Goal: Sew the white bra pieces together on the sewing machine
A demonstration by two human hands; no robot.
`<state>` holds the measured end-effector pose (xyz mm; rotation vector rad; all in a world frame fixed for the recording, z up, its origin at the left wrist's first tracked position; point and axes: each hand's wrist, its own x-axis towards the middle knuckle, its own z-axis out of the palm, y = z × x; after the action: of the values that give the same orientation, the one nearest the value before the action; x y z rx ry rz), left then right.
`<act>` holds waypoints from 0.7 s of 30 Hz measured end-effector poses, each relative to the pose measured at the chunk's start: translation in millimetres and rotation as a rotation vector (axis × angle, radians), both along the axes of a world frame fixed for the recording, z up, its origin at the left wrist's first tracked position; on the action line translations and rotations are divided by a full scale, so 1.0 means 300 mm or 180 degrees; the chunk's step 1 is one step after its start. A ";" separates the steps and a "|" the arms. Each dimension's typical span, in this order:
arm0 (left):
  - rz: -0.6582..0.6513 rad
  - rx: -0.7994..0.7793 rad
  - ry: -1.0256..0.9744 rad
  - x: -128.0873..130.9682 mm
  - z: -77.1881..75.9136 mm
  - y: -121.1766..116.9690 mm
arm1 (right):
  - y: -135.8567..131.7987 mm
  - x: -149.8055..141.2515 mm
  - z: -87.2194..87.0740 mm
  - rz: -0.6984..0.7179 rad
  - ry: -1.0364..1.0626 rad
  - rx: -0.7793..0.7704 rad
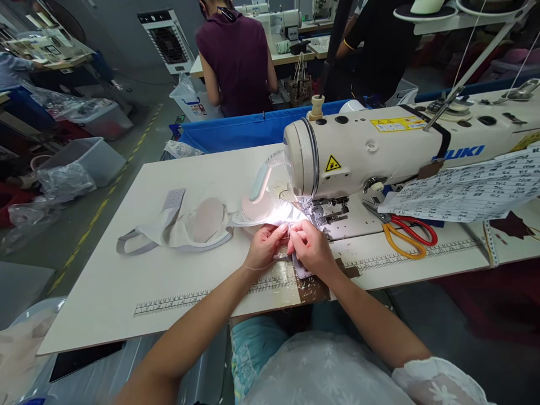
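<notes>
Just in front of the lit needle area of the white sewing machine (pixel 350 152), both hands are meeting over the near end of a pale bra (pixel 201 222), with thumbs and forefingers pinching it and the fingertips sitting close together. The left hand (pixel 266 246) is gripping from the left, its back turning partly upward and its other fingers curling under; the right hand (pixel 311 246) is bending inward from the other side, knuckles up, fingers pointing down and toward the left. Exactly which bit of fabric each thumb is pressing is too small to tell. Both forearms are slanting inward from the lower corners, the left one crossing above the ruler (pixel 172 302) markings along the front of the table (pixel 101 292), the right one crossing the table's front edge. The bra is lying across the tabletop, one cup resting well left of the hands, the other sitting just behind the left hand and beside the machine head, while a grey strap (pixel 126 243) is looping out at the far left. Scissors (pixel 385 219) with red and orange handles are lying to the right of the right hand, beneath a hanging printed sheet (pixel 468 188).
</notes>
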<state>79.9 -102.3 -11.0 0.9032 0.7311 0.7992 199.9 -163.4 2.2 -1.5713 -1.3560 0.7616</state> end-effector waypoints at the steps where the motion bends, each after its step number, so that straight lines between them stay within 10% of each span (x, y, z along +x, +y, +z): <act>1: -0.0007 0.0016 0.0011 0.000 -0.001 0.000 | 0.001 0.001 0.000 0.0001 0.0034 -0.0018; 21: -0.0031 -0.0075 -0.0096 0.009 0.015 -0.008 | -0.007 -0.021 -0.033 -0.0206 -0.0615 0.0429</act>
<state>82.6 -104.7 -6.5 0.8713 0.7078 0.7925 193.7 -165.5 -7.8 -1.6047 -1.4555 0.4783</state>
